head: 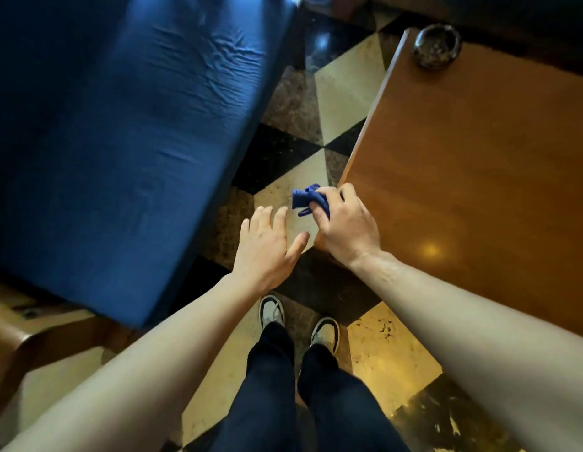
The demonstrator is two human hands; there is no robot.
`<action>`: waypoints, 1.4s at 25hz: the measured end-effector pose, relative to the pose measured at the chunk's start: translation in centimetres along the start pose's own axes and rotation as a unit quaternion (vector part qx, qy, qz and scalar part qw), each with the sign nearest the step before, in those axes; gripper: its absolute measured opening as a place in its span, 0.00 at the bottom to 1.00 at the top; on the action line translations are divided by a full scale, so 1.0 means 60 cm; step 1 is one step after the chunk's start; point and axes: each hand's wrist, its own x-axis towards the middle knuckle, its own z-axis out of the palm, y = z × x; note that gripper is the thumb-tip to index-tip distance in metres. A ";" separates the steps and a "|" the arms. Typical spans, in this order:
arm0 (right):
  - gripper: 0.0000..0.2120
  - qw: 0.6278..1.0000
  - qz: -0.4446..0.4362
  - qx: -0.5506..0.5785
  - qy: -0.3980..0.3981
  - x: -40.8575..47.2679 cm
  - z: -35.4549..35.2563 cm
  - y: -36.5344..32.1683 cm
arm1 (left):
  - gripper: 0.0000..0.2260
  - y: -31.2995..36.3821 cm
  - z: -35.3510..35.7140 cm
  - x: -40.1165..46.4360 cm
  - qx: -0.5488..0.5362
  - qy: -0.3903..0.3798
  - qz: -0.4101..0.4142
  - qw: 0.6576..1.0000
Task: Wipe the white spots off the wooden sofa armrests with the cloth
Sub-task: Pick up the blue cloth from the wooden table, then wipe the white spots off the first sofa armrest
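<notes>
Right hand at centre, fingers curled tight round the bunched blue cloth, which sticks out toward 10 o'clock above the near corner of the table. Left hand just beside it at 9 o'clock, fingers spread and relaxed, holding nothing, over the floor.

Blue sofa cushion fills 9 to 12 o'clock, motion-blurred. Wooden table fills 1 to 4 o'clock. Wooden armrest at 8 o'clock, too blurred to tell any spots. Checkered stone floor between sofa and table. Dark trousers and two shoes at 6 o'clock. Dark ashtray on the table's far corner, 1 o'clock. No readable writing.
</notes>
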 end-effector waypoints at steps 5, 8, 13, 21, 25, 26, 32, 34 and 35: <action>0.17 0.994 -0.055 0.080 -0.043 -0.038 -0.007 -0.183 | 0.24 -0.054 -0.093 -0.125 -0.126 0.075 -0.095 0.985; 0.17 0.989 -0.076 0.108 -0.069 -0.068 0.005 -0.280 | 0.19 -0.101 -0.119 -0.193 -0.236 0.118 -0.129 0.956; 0.19 0.979 -0.093 0.146 -0.111 -0.147 0.048 -0.431 | 0.15 -0.192 -0.149 -0.306 -0.580 0.151 -0.210 0.772; 0.15 0.943 -0.078 0.253 -0.204 -0.311 0.166 -0.646 | 0.25 -0.386 -0.141 -0.503 -0.717 0.237 -0.207 0.623; 0.13 0.934 -0.081 0.246 -0.247 -0.365 0.218 -0.724 | 0.10 -0.478 -0.128 -0.585 -0.684 0.280 -0.255 0.623; 0.13 0.932 -0.081 0.238 -0.260 -0.374 0.232 -0.742 | 0.06 -0.499 -0.132 -0.604 -0.687 0.286 -0.270 0.611; 0.12 0.855 0.149 0.326 -0.376 -0.391 0.324 -0.814 | 0.18 -0.610 -0.154 -0.652 -0.764 0.264 -0.367 0.460; 0.18 0.799 0.239 0.333 -0.439 -0.382 0.354 -0.819 | 0.25 -0.648 -0.153 -0.651 -0.806 0.231 -0.341 0.425; 0.19 0.780 0.260 0.336 -0.460 -0.373 0.372 -0.821 | 0.26 -0.669 -0.150 -0.647 -0.815 0.216 -0.328 0.427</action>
